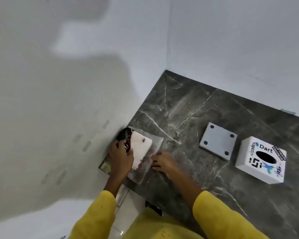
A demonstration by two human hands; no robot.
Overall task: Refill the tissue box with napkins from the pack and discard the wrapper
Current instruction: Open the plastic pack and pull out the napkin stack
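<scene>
The left hand [121, 155] clamps the napkin pack [138, 152] on the desk [188, 107]; the right hand [162, 161] pinches its clear wrapper [155, 144]. Peel slowly, keeping the stack square.

Left hand [121, 155] low, fingers curled closed in a grip. Right hand [163, 161] just beside it, fingers bent, motion-blurred. Both forearms yellow-sleeved.

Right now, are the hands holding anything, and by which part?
Both hands are on the napkin pack: left hand grips its dark printed end, right hand pinches the clear wrapper's edge.
</scene>
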